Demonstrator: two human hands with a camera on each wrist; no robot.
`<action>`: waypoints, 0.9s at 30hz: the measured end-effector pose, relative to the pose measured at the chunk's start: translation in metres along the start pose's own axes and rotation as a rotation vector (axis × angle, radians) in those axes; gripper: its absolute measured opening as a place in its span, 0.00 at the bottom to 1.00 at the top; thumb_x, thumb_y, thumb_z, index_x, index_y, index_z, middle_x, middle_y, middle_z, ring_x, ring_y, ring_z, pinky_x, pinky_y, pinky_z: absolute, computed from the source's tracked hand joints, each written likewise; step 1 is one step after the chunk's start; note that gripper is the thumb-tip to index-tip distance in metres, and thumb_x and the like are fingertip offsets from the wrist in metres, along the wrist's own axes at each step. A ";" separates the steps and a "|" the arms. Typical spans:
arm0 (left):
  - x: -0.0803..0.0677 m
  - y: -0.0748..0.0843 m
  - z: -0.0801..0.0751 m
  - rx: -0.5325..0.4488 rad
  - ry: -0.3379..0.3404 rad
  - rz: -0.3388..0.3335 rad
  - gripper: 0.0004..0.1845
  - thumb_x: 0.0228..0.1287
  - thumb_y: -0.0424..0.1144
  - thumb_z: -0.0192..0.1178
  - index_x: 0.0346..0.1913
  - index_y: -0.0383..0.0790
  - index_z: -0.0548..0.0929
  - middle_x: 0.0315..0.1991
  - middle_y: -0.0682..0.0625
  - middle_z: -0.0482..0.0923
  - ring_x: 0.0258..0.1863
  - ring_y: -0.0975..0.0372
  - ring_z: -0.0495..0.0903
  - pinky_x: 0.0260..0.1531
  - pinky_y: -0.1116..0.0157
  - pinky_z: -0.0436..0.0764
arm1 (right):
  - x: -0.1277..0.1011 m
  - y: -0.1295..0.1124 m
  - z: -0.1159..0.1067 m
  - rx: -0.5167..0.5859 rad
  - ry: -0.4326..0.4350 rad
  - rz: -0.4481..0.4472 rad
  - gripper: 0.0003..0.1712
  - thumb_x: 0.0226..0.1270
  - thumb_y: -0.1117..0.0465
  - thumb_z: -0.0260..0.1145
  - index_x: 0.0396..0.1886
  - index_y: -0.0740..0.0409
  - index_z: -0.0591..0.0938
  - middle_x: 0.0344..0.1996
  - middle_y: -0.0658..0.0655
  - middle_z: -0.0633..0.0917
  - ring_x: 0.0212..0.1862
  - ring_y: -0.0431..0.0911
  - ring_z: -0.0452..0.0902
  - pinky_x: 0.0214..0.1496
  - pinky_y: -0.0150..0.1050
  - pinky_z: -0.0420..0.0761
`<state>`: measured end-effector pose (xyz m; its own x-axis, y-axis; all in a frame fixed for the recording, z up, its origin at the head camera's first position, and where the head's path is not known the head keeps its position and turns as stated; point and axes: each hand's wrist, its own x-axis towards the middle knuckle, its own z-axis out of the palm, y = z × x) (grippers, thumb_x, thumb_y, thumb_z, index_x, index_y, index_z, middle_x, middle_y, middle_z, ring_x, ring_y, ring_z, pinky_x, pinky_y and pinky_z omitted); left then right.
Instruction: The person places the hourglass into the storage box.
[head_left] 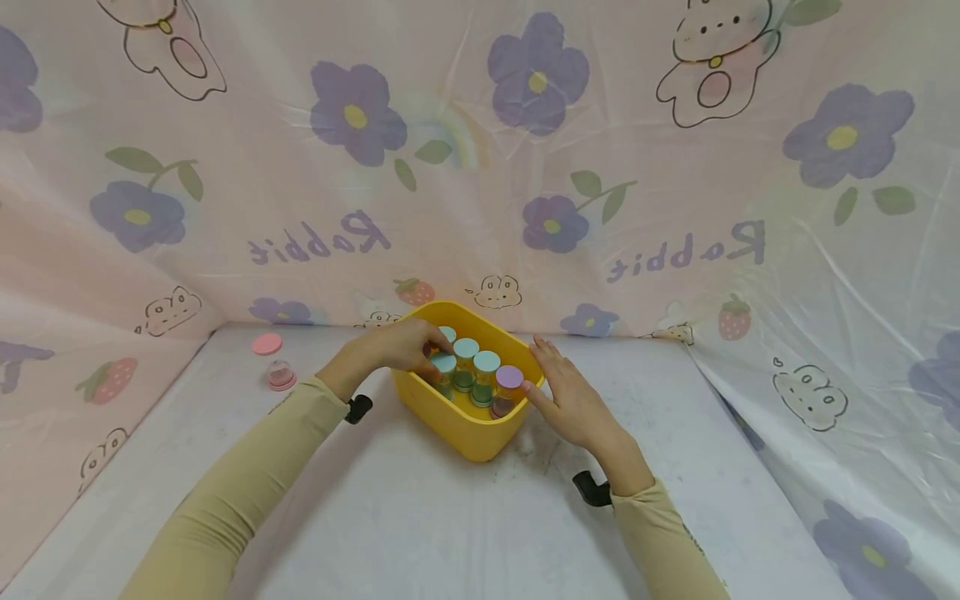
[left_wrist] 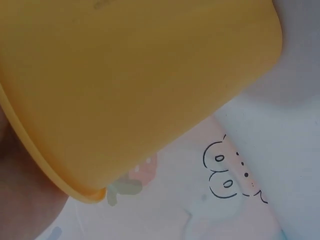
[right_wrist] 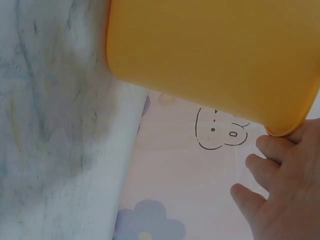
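Observation:
A yellow plastic bin (head_left: 450, 421) stands on the table with several small clear jars inside. Most have light blue lids; one jar with a purple lid (head_left: 509, 377) sits at the right end. My left hand (head_left: 401, 346) reaches over the left rim and grips a blue-lidded jar (head_left: 442, 365) with thumb and fingers, partly hiding it. In the left wrist view, the bin's wall (left_wrist: 140, 90) covers the fingers. My right hand (head_left: 570, 400) lies along the bin's right rim, fingers extended; in the right wrist view its fingers (right_wrist: 265, 170) are at the rim corner.
On the table at the left are a round pink lid (head_left: 267, 343) and a small clear jar with a pink base (head_left: 281, 375). A printed curtain (head_left: 465, 192) hangs close behind the bin. The white tabletop (head_left: 450, 533) extends in front.

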<state>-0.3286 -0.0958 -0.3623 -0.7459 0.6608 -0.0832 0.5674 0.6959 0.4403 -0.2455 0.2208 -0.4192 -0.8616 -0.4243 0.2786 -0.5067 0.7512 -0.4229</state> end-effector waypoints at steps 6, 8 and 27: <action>0.000 -0.001 0.000 0.010 -0.006 -0.003 0.23 0.58 0.38 0.78 0.58 0.40 0.88 0.37 0.52 0.83 0.37 0.59 0.75 0.40 0.65 0.77 | 0.001 0.001 0.001 -0.008 0.004 -0.004 0.42 0.83 0.41 0.52 0.83 0.63 0.56 0.84 0.59 0.53 0.83 0.57 0.46 0.82 0.60 0.50; 0.000 -0.001 0.000 0.006 -0.006 0.003 0.23 0.58 0.38 0.78 0.58 0.40 0.88 0.36 0.52 0.82 0.37 0.59 0.75 0.39 0.65 0.77 | 0.001 0.001 0.001 -0.007 0.003 -0.004 0.43 0.83 0.41 0.52 0.83 0.62 0.56 0.84 0.59 0.53 0.83 0.57 0.46 0.82 0.60 0.50; -0.024 -0.009 0.004 -0.129 0.215 0.016 0.21 0.71 0.39 0.67 0.63 0.37 0.83 0.60 0.43 0.83 0.56 0.51 0.82 0.58 0.51 0.82 | 0.000 0.002 0.003 -0.003 0.017 -0.001 0.42 0.83 0.40 0.53 0.83 0.62 0.57 0.84 0.59 0.54 0.83 0.56 0.47 0.82 0.59 0.51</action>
<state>-0.3143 -0.1170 -0.3683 -0.8022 0.5866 0.1110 0.5407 0.6349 0.5519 -0.2472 0.2209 -0.4227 -0.8605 -0.4164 0.2934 -0.5073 0.7526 -0.4197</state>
